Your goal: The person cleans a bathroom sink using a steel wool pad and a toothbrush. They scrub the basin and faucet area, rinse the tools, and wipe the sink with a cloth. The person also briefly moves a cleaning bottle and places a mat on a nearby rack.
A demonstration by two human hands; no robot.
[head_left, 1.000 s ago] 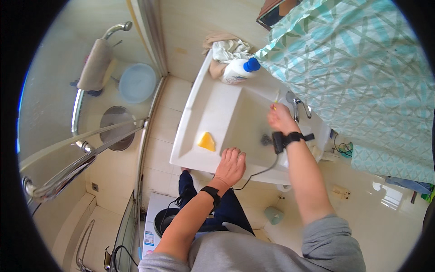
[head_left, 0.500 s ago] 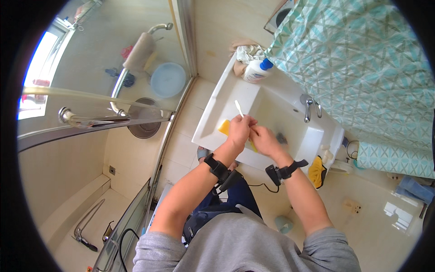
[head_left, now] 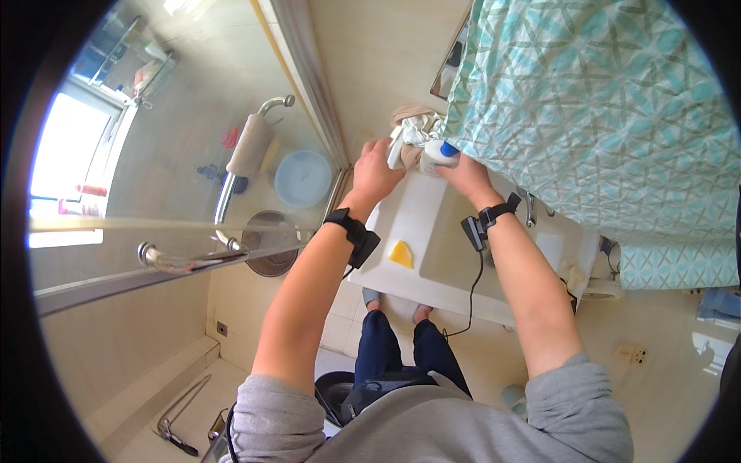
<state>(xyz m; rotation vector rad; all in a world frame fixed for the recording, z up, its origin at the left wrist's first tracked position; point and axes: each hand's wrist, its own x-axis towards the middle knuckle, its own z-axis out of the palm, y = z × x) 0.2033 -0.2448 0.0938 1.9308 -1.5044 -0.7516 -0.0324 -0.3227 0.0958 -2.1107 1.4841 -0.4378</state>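
Observation:
At the far left corner of the sink (head_left: 432, 282), my left hand (head_left: 377, 176) is closed on a slim white stick (head_left: 396, 133), like a toothbrush handle, whose pale end shows past the fingers. My right hand (head_left: 465, 179) grips the side of a white bottle (head_left: 434, 158) with a blue cap, on the sink's far ledge. Beige and white cloths (head_left: 421, 127) lie bunched just behind the bottle, between both hands. A yellow sponge-like piece (head_left: 400, 255) rests on the sink's near left part, apart from my hands.
A patterned teal curtain (head_left: 587, 116) hangs at the right, close to my right hand. The faucet (head_left: 530, 207) is partly covered by my wrist strap. Left of the sink stands a glass shower screen with a metal rail (head_left: 193, 261); a light blue basin (head_left: 302, 179) lies behind it.
Both hands moved away from the near side of the sink to its far left corner and separated. My right hand has taken hold of the bottle. The yellow piece is now uncovered.

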